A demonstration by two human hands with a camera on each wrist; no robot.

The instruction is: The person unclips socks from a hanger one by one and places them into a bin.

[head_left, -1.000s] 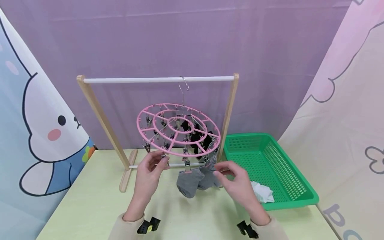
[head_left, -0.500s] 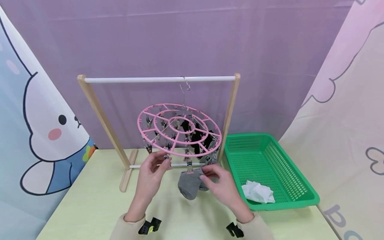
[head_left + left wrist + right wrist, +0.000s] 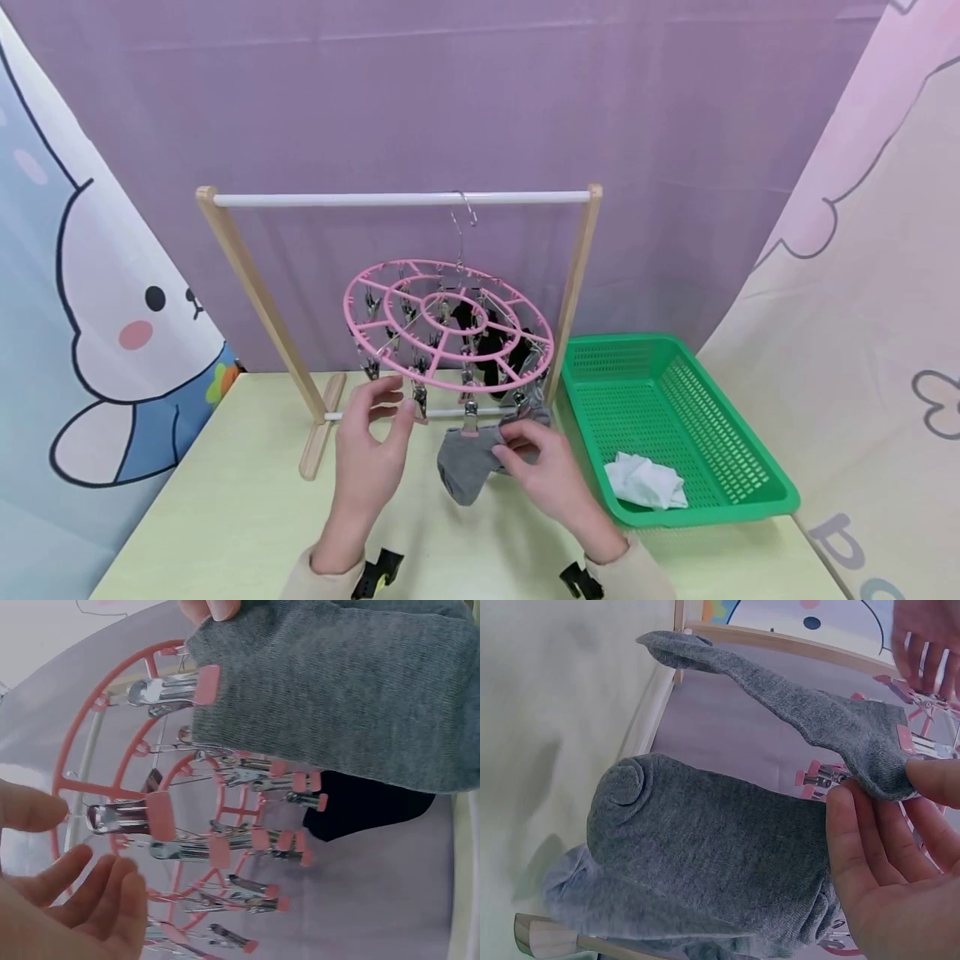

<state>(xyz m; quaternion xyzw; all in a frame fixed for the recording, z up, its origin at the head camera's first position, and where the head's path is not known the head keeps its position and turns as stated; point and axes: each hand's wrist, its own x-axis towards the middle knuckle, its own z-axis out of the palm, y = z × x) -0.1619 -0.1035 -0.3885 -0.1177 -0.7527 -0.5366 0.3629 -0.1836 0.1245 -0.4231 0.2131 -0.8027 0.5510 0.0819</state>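
Note:
A pink round clip hanger (image 3: 448,387) hangs by its metal hook, with metal clips around its rings. My right hand (image 3: 551,479) pinches the top corner of a grey sock (image 3: 467,462), thumb against fingers, beside the clip (image 3: 470,417) that grips its cuff. In the right wrist view this sock (image 3: 802,712) trails off to the left, another grey sock (image 3: 720,832) hanging below it. My left hand (image 3: 371,458) is at a bare front clip (image 3: 124,817), thumb and fingers spread apart on either side of it.
The hanger's rack has a white bar (image 3: 337,201) and wooden posts (image 3: 255,292). A green basket (image 3: 750,450) stands at right with a white cloth (image 3: 647,481) inside. Black socks (image 3: 491,346) hang farther back. A purple curtain (image 3: 525,100) closes the back.
My right hand has moved left and taken hold of the grey sock's corner. My left fingers have parted from the clip they pinched. The sock has swung slightly.

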